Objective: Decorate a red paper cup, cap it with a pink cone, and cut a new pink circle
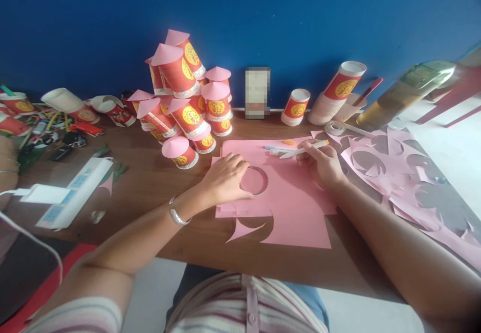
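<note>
My left hand (229, 178) rests on pink paper (296, 223), thumb and fingers curved around the left side of a thin ring (267, 183). The ring lies flat on the paper, its exact kind unclear. To the right, my right hand (321, 162) grips a white marker (306, 149) with an orange end, held above the sheets. An orange cap (289, 142) and other pens (277, 151) lie just behind it. At the near edge, the paper has curved cut-outs, beside a pointed pink scrap (244, 229).
Paper cups with pink cone tops (176, 72) are stacked at the back left. A cup stack (334, 92), a tape roll (335, 128) and a bottle (406, 92) stand back right. Pink offcuts (398, 173) cover the right side. A power strip (75, 193) lies left.
</note>
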`<state>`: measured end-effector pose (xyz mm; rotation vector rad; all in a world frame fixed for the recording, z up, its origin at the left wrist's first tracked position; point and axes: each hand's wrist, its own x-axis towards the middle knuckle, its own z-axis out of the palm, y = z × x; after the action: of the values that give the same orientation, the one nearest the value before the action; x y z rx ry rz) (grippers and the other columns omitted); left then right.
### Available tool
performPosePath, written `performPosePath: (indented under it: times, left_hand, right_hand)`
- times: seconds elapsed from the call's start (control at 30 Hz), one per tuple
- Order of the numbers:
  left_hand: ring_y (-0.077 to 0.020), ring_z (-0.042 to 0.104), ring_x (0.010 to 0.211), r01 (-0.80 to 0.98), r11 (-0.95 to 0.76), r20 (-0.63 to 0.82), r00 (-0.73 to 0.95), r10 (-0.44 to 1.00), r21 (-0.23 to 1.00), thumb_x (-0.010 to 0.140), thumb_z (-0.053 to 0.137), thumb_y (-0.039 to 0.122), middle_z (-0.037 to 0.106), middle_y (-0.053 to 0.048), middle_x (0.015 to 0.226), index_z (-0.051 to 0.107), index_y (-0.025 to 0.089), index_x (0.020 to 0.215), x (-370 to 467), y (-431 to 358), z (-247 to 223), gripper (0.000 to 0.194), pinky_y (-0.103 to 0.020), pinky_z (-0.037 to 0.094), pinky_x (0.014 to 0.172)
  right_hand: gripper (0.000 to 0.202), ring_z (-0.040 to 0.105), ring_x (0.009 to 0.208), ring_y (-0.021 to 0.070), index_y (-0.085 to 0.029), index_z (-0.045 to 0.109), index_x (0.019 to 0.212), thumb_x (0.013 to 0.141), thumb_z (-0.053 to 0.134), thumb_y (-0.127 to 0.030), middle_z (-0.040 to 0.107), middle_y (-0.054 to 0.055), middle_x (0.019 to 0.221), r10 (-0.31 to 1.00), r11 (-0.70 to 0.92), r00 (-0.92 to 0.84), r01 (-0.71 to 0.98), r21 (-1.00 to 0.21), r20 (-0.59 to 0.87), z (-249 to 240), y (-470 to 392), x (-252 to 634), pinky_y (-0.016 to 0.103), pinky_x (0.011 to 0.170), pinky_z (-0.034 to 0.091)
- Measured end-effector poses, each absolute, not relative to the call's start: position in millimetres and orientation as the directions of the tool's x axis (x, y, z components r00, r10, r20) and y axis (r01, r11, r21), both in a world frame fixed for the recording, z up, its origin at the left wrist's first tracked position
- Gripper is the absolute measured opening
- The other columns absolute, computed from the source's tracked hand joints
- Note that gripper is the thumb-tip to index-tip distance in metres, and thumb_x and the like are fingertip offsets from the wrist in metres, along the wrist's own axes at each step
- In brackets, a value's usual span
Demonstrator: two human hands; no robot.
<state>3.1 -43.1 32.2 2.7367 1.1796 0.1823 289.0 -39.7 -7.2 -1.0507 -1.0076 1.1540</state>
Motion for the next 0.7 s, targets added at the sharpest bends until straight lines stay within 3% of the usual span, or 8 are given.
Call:
performPosePath:
  times: [0.4, 0.7]
  left_hand:
    - [-0.031, 0.065, 0.111, 0.694, -0.677, 0.029, 0.693, 0.721, 0.246, 0.067, 0.096, 0.05, 0.07, -0.011, 0.115, 0.07, 0.016, 0.115, 4.3, -38.9, 31.9, 0.064, -0.044, 0.055, 0.099]
    - [-0.031, 0.065, 0.107, 0.682, -0.683, 0.042, 0.699, 0.714, 0.263, 0.064, 0.097, 0.051, 0.07, -0.01, 0.111, 0.069, 0.018, 0.109, 3.4, -36.3, 28.9, 0.063, -0.045, 0.055, 0.096]
  right_hand:
    - [0.044, 0.055, 0.053, 0.0135, -0.021, 0.073, 0.074, 0.07, 0.092, -0.061, 0.062, 0.0, 0.059, 0.992, 0.082, 0.107, -0.213, -0.974, 0.06, -2.9, -40.9, 286.1, 0.028, 0.048, 0.044]
    - [0.044, 0.063, 0.055, 0.0155, -0.02, 0.067, 0.081, 0.074, 0.091, -0.056, 0.072, 0.003, 0.066, 0.997, 0.078, 0.0, -0.051, -0.996, 0.078, 4.6, -41.6, 265.7, 0.029, 0.052, 0.05]
